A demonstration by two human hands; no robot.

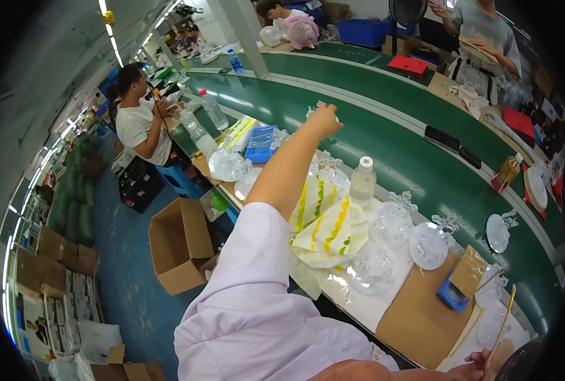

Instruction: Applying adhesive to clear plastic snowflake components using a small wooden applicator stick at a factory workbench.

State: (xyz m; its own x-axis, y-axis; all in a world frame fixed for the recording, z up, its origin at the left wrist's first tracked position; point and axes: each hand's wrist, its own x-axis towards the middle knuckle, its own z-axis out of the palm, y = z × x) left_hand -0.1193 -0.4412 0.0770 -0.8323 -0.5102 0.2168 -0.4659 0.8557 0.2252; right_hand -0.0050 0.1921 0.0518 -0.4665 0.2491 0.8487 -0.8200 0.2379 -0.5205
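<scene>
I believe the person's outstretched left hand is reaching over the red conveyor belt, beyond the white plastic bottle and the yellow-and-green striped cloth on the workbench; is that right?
Not quite: the head view shows the conveyor belt is dark green, not red. The rest holds: the outstretched left hand reaches over it, beyond the white plastic bottle and the yellow-and-green striped cloth on the workbench.

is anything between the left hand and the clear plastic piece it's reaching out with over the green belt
Nothing visible: the left hand is already closed around the clear plastic piece, held out over the green conveyor belt. The white bottle and striped cloth lie nearer the body, below the arm.
</scene>
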